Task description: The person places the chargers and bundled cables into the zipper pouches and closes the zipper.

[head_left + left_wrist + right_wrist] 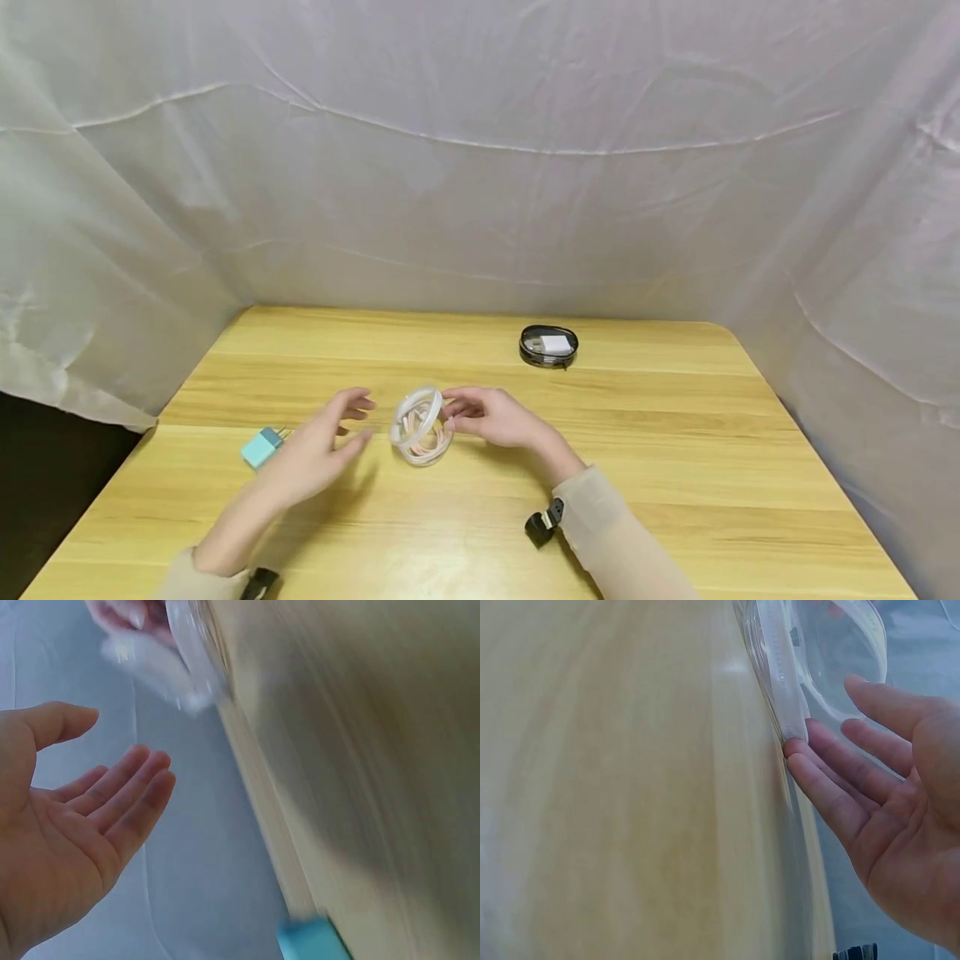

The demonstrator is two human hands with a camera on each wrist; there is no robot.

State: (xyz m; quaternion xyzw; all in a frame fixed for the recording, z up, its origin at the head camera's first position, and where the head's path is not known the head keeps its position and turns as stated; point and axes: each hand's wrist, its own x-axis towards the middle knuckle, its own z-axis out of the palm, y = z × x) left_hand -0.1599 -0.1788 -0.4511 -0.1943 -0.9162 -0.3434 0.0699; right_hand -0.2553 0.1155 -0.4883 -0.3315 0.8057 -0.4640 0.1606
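Note:
A clear round case (422, 427) with a coiled pale pink cable inside lies on the table, its lid (427, 406) tilted up. My right hand (491, 417) is at the case's right side. In the right wrist view, its loosely extended fingers (832, 784) touch the rim of the case (780, 675), and the thumb is near the raised lid. My left hand (311, 454) hovers left of the case, thumb and fingers apart, holding nothing. Beside the left wrist lies a turquoise plug adapter (261, 448) with metal prongs.
Toward the back of the wooden table (675, 433) sits a black-rimmed oval case (547, 358) with a white adapter (556, 345) inside. Pale fabric (480, 208) hangs behind the table and along its sides.

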